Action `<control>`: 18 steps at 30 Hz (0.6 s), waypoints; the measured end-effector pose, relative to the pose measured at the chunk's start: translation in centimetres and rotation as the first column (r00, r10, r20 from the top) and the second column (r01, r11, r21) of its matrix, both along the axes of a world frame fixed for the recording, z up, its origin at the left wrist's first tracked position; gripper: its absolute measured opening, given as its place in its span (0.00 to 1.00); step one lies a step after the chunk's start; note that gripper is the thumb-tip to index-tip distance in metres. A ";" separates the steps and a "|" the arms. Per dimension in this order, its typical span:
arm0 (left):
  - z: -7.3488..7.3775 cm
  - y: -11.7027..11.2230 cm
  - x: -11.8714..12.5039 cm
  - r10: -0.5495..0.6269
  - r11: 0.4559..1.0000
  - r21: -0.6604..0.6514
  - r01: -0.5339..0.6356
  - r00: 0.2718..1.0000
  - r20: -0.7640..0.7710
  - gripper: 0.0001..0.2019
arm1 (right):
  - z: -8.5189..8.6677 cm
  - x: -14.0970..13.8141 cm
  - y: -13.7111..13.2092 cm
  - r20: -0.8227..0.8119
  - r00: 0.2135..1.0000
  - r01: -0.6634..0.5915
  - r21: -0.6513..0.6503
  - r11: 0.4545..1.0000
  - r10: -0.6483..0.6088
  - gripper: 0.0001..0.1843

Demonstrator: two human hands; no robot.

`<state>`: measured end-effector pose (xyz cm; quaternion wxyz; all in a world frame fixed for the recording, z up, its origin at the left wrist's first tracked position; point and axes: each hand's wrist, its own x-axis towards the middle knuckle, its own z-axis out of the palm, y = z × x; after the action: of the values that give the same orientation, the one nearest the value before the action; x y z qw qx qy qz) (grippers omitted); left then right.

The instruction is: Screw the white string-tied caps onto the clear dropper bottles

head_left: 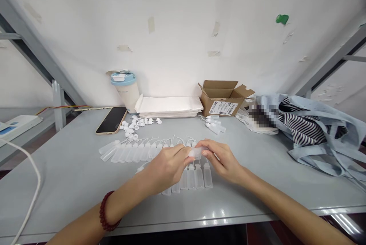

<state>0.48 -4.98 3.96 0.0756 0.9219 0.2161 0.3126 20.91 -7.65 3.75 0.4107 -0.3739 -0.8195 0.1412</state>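
A small translucent plastic bottle point(197, 152) is held level above the table, between my two hands. My left hand point(167, 165) pinches its left end, and my right hand point(223, 159) grips the right end with thumb and fingers. My fingers hide both ends of it. Beneath my hands lies a row of similar bottles point(199, 176), partly covered by the left hand. Behind them is a longer row of bottles point(137, 152) with thin white strings at their necks. Loose white caps point(134, 124) are heaped behind that row's left part.
On the grey table point(251, 199) lie a phone point(111, 120) and a stack of white envelopes point(171, 105). A lidded cup point(126, 94) and an open cardboard box point(223, 100) stand at the wall. Several bottles point(214, 123) lie before the box; a light-blue cloth bag point(314, 130) is right.
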 end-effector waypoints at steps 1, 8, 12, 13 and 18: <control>-0.2 0.0 0.0 0.009 0.995 0.099 -0.006 1.000 -0.023 0.13 | 0.1 0.0 0.0 -0.012 1.000 0.001 -0.027 1.000 -0.001 0.16; -0.3 0.2 0.2 0.032 0.999 0.029 -0.032 0.999 -0.015 0.12 | 0.1 0.0 0.2 -0.089 0.996 0.003 -0.215 0.977 -0.023 0.18; 0.8 0.2 0.3 0.057 0.909 -0.413 -0.043 0.998 0.021 0.12 | -0.1 0.3 0.4 -0.102 0.995 -0.008 -0.138 0.990 -0.006 0.16; 1.0 0.1 0.3 0.057 0.883 -0.468 -0.044 0.998 0.012 0.12 | -0.1 0.3 0.4 -0.094 0.996 -0.007 -0.108 0.994 -0.003 0.15; 1.2 -0.1 0.3 0.032 0.843 -0.537 -0.029 0.999 -0.004 0.14 | 0.0 0.3 0.2 -0.065 0.998 0.001 -0.021 1.000 -0.003 0.13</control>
<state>0.75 -5.08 5.13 0.3263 0.8594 0.3093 0.2434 21.21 -7.44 3.73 0.4332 -0.3743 -0.8038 0.1615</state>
